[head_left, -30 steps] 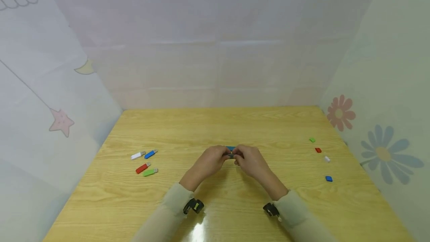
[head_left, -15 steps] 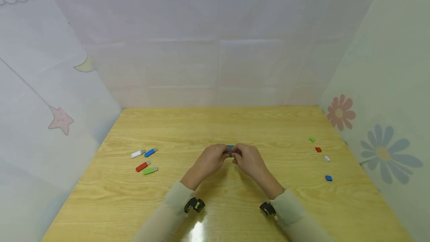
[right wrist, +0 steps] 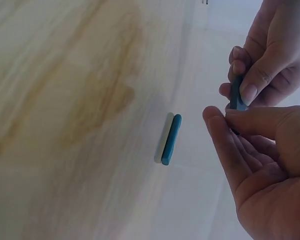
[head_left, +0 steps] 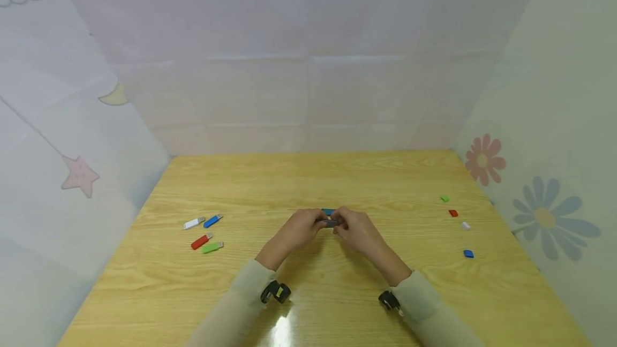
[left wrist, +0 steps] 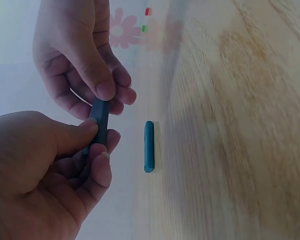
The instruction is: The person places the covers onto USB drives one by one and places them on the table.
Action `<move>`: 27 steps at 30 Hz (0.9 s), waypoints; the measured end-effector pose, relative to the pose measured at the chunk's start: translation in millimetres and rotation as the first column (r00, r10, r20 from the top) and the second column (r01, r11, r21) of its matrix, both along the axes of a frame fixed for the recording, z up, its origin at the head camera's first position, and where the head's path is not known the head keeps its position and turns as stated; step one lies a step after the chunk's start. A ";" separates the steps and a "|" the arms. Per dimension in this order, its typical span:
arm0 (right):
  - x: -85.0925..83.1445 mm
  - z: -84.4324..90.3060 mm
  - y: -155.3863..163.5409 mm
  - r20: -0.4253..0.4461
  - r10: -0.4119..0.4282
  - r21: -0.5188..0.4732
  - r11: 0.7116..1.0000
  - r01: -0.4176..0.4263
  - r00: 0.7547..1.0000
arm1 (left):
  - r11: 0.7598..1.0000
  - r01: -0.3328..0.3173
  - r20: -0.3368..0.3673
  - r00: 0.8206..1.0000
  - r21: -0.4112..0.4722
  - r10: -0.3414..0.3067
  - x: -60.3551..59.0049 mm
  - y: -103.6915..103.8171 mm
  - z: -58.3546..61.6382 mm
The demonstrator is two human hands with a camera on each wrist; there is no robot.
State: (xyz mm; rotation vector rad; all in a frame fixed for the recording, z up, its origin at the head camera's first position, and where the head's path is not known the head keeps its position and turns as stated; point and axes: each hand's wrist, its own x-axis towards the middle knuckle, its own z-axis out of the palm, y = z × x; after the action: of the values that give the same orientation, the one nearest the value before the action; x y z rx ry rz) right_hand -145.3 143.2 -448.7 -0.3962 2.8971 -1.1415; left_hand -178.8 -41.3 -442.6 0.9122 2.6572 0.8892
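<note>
Landmark: teal stick (left wrist: 149,146), lying on the wooden table (head_left: 270,181).

Edges and room. The table's far edge (head_left: 308,152) runs well beyond the teal stick, meeting a pale back wall (head_left: 308,95). The left wall (head_left: 62,122) and right wall (head_left: 544,95) flank the table, both well apart from the stick. A wide stretch of wood grain lies between the stick and four USB drives to its left: white drive (head_left: 194,223), blue drive (head_left: 212,220), red drive (head_left: 201,241), green drive (head_left: 212,247). A similar stretch lies to its right, as far as four small pieces: green piece (head_left: 444,198), red piece (head_left: 453,212), white piece (head_left: 465,225), blue piece (head_left: 468,253). The blue piece is the nearest of these to the person.

Grip. Left hand (head_left: 300,227) and right hand (head_left: 355,227) are on the person's side of the teal stick, and both grip one dark bar (left wrist: 100,120). The left thumb presses on the bar, with the left fingers curled about it; the right thumb and fingers pinch its other end. Finger spacing is narrow on both — only the bar between thumb and fingertips. The bar is near the teal stick, apart from it; much of its length is covered by fingers, so its ends cannot be read.
</note>
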 end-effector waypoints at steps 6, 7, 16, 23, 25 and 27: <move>-2.5 -2.2 -3.1 -0.036 0.020 0.145 0.989 -0.014 0.999 | 0.999 -0.025 0.088 0.996 0.033 0.022 0.4 -3.3 -6.1; -3.1 -2.5 -3.6 -0.029 0.025 0.170 0.985 -0.019 0.999 | 0.999 -0.030 0.109 0.994 0.037 0.026 0.2 -3.9 -7.6; -7.6 -6.0 -3.0 0.012 0.019 0.265 0.964 -0.022 1.000 | 0.999 -0.033 0.147 0.989 0.001 0.033 -4.1 -4.3 -20.6; -10.9 -7.9 -2.5 0.071 0.006 0.306 0.952 -0.027 0.997 | 0.988 -0.016 -0.022 1.000 -0.156 0.013 -6.8 3.9 -28.4; -11.6 -8.5 -2.9 0.083 0.007 0.317 0.948 -0.033 0.997 | 0.980 -0.021 -0.061 0.998 -0.200 0.009 -7.0 6.0 -29.6; -12.7 -9.9 -3.2 0.095 0.005 0.324 0.945 -0.036 0.996 | 0.972 -0.029 -0.095 0.995 -0.233 0.007 -8.2 8.2 -31.5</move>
State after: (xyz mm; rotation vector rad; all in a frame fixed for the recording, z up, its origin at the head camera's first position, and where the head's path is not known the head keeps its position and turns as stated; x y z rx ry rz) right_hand -158.0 140.0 -458.6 -0.3517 2.9148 -0.6375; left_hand -187.0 -33.1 -474.1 0.8933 2.7768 0.5308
